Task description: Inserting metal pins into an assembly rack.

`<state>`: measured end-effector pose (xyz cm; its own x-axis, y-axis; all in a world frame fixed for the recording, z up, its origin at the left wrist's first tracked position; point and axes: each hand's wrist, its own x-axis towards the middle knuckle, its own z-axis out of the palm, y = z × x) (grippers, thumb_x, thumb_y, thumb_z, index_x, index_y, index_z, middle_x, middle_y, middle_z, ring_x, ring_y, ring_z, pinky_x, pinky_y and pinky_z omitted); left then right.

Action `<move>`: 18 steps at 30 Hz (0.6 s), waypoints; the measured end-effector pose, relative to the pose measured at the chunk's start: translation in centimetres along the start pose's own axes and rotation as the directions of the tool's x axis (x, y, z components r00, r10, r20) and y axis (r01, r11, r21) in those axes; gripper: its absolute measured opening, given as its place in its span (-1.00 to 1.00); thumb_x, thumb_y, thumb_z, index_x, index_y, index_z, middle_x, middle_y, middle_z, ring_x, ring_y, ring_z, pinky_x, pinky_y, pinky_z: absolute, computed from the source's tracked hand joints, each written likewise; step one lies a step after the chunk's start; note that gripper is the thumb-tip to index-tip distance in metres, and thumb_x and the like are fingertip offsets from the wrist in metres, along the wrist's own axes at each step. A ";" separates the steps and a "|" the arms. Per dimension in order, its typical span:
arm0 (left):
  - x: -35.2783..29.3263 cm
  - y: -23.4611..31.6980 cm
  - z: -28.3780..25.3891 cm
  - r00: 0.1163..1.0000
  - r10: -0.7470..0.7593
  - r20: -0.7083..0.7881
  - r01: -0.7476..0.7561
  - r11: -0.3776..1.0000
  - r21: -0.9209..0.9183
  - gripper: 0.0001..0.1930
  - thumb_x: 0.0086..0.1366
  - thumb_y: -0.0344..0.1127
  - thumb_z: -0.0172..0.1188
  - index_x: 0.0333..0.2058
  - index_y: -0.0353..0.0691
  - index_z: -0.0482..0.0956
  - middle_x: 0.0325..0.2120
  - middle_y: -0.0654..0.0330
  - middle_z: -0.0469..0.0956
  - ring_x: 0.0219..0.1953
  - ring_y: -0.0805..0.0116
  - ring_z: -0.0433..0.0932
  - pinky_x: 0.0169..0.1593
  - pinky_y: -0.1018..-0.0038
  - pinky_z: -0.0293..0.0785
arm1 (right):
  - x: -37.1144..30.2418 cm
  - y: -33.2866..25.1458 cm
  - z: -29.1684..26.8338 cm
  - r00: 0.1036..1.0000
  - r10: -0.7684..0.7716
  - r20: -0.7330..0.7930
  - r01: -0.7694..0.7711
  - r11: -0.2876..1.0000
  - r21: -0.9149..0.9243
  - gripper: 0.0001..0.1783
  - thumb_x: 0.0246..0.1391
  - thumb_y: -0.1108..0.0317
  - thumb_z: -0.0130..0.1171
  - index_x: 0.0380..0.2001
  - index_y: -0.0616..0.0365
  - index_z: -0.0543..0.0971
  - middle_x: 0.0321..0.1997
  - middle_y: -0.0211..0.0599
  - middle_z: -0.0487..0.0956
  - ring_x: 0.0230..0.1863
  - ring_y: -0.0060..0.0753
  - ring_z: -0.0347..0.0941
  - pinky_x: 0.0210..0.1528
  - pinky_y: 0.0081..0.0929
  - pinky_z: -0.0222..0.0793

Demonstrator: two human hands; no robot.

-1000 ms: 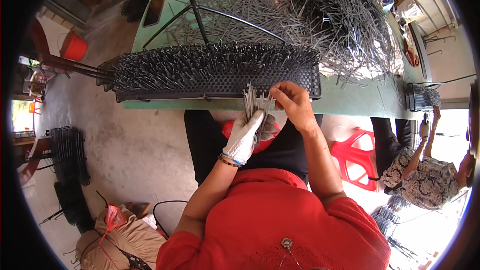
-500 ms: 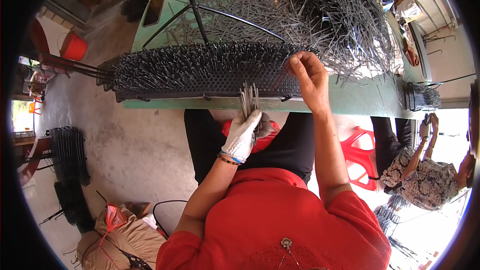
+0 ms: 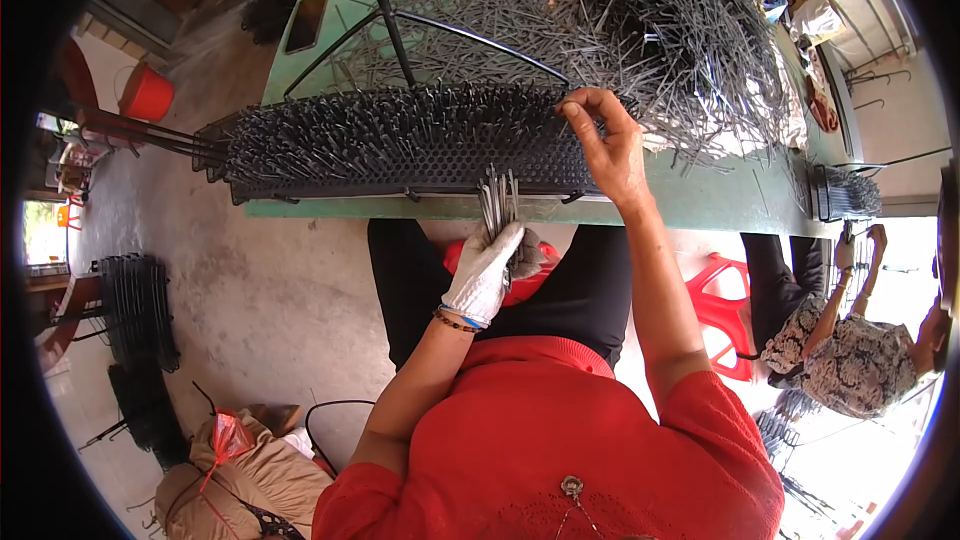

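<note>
Left hand [image 3: 490, 265] low and curled, right hand [image 3: 614, 145] raised in a pinch.
From my end I see the left forearm [image 3: 428, 355] slant from the near left to the middle, its gloved hand wrapped firmly, thumb uppermost; the right forearm [image 3: 665, 285] extends farther, bare hand tipped left, thumb and forefinger [image 3: 583, 97] meeting at their tips, remaining fingers loosely bent, the two hands well apart.

You've got a red short-sleeved top [image 3: 540, 420], flower pendant [image 3: 571, 485], black trousers [image 3: 590, 285]; left hand [image 3: 496, 258] in white glove [image 3: 474, 288], dark beaded bracelet [image 3: 455, 322].
</note>
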<state>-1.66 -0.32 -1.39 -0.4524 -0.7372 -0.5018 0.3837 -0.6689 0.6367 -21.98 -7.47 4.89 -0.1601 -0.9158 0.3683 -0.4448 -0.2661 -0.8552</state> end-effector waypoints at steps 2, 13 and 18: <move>0.0 0.0 0.0 1.000 -0.010 -0.002 0.010 1.000 0.005 -0.80 0.41 -0.25 0.09 -0.18 -0.28 0.52 -0.37 0.17 0.61 -0.43 0.41 0.62 -0.39 0.53 0.63 | 0.0 0.3 0.1 1.000 -0.017 0.014 0.017 1.000 -0.003 -0.85 0.25 0.39 0.14 -0.23 0.27 0.53 -0.28 -0.34 0.62 -0.23 -0.56 0.48 -0.08 -0.54 0.40; -0.2 0.2 0.1 1.000 -0.018 -0.020 0.018 1.000 0.017 -0.80 0.41 -0.28 0.07 -0.12 -0.27 0.51 -0.36 0.16 0.61 -0.42 0.40 0.63 -0.38 0.52 0.63 | -1.3 1.0 1.2 0.967 -0.246 -0.061 0.212 0.916 -0.340 -0.90 0.06 0.47 0.26 -0.32 0.19 0.59 -0.29 -0.26 0.62 -0.23 -0.19 0.48 -0.07 -0.36 0.36; -0.1 0.1 -0.1 1.000 -0.024 -0.005 0.024 1.000 0.015 -0.80 0.41 -0.28 0.07 -0.12 -0.28 0.51 -0.35 0.16 0.61 -0.41 0.40 0.63 -0.38 0.52 0.62 | -1.6 0.9 1.3 0.952 -0.285 -0.114 0.223 0.899 -0.377 -0.89 0.01 0.49 0.29 -0.34 0.17 0.60 -0.29 -0.28 0.62 -0.20 -0.17 0.48 -0.03 -0.33 0.33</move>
<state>-1.48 -0.35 -1.39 -0.4576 -0.7212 -0.5201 0.3602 -0.6851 0.6331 -20.94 -6.67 3.10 -0.1265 -0.7616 0.6356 -0.7681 -0.3302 -0.5486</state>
